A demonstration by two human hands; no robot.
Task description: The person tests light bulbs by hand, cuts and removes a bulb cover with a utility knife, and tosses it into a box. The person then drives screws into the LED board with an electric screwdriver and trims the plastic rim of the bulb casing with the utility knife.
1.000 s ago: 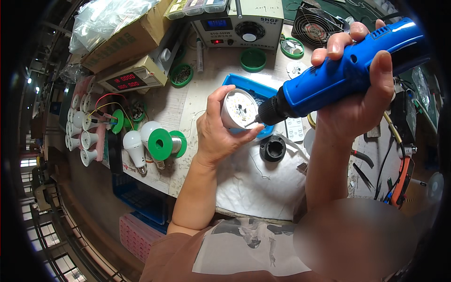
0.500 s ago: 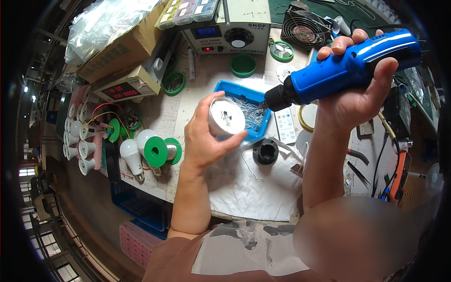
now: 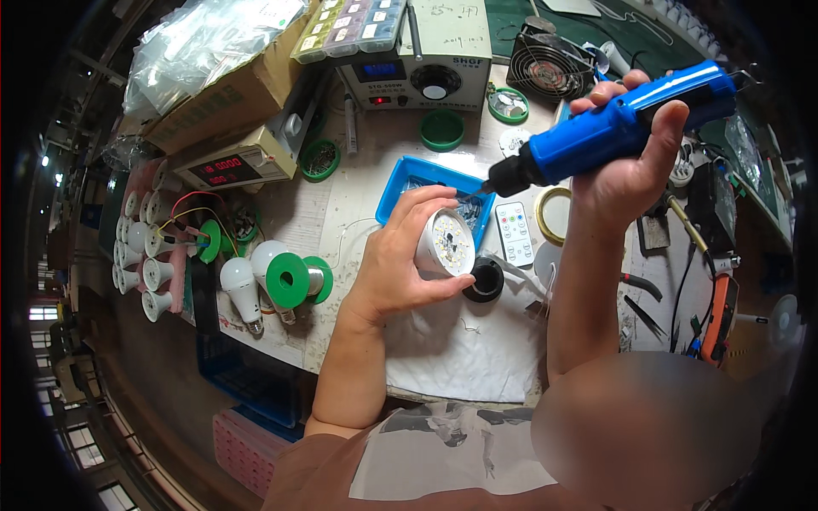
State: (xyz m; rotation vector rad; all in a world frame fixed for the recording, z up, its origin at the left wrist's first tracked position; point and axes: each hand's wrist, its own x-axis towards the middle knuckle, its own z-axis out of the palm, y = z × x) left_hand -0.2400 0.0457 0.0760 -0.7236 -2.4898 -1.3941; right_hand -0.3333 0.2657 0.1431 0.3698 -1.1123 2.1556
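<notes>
My left hand (image 3: 400, 255) grips a white cylindrical lamp body (image 3: 445, 243) whose round LED board faces up and to the right. In my right hand (image 3: 626, 183) is a blue electric screwdriver (image 3: 635, 119) with a black nose, its bit pointing down-left, above the lamp and apart from its board. A blue tray (image 3: 400, 177) of small metal pieces sits behind my left hand, partly hidden by it. A black ring fixture (image 3: 484, 294) stands below the lamp on a white cloth (image 3: 452, 366). A white remote (image 3: 515, 232) lies just right of the tray.
Bulbs (image 3: 239, 289), a green-flanged solder spool (image 3: 288, 279) and white housings (image 3: 156, 272) are at left. A meter (image 3: 232, 157), carton (image 3: 223, 94), power unit (image 3: 409, 81), fan (image 3: 550, 66) and green dishes (image 3: 441, 130) stand behind. Pliers (image 3: 643, 289) and tweezers (image 3: 643, 317) lie right.
The screwdriver's bit has lifted away from the LED board and moved right. My left hand has brought the lamp lower and turned it, after shifting left midway.
</notes>
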